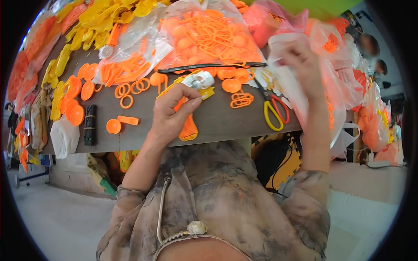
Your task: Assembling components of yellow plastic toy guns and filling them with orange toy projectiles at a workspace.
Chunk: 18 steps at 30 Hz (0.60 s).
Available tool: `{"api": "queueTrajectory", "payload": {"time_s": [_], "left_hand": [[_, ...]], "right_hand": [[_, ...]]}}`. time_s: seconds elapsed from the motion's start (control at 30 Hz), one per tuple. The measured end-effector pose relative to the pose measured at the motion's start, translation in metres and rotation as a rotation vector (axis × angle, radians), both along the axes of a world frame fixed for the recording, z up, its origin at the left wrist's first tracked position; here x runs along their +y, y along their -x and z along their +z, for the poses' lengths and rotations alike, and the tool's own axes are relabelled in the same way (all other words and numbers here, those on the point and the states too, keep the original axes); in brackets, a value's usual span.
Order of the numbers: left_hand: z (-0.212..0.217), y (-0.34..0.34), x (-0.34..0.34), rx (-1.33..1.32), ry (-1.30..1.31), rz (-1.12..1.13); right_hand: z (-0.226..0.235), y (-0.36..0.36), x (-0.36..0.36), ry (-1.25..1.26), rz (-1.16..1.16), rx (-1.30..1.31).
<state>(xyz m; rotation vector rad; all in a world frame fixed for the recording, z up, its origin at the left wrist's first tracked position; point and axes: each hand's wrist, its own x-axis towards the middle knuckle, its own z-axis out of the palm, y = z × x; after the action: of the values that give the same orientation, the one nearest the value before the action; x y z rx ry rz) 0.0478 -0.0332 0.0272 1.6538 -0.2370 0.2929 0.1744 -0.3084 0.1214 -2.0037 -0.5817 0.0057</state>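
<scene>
My left hand point(174, 108) is closed, thumb against fingers, over a yellow-and-orange plastic piece. Beyond the fingertips shows its shiny white part point(198, 80), and an orange part point(188, 129) sticks out below the palm. What the piece is I cannot make out. Raised at the right, my right hand point(300, 63) is smeared by motion over a white plastic bag point(282, 80); its fingers are too blurred to read. Scissors point(275, 114) with a yellow and a red handle lie between the hands. Small orange rings point(126, 101), an orange round scoop point(114, 126) and orange clip-like loops point(241, 100) lie around my left hand.
A clear bag point(209, 39) full of orange parts stands at the back, its black edge toward me. Yellow parts point(96, 26) are heaped at the far left. A black banded bundle point(90, 125) and a white pouch point(65, 137) lie near the table's point(148, 141) front left edge.
</scene>
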Motion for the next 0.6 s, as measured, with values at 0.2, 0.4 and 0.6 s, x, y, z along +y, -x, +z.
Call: {"api": "queueTrajectory", "payload": {"time_s": [0.2,0.4,0.6], "left_hand": [[0.009,-0.001,-0.013,0.028,-0.036,-0.057],[0.006,0.001,-0.015,0.020,-0.019,-0.044],[0.009,0.003,-0.014,0.039,-0.079,-0.019]], "right_hand": [[-0.080,0.077,0.064,-0.642,0.212,0.511],[-0.111,0.085,0.087,-1.013,0.394,0.638],[-0.109,0.090,0.087,-0.944,0.344,0.612]]}}
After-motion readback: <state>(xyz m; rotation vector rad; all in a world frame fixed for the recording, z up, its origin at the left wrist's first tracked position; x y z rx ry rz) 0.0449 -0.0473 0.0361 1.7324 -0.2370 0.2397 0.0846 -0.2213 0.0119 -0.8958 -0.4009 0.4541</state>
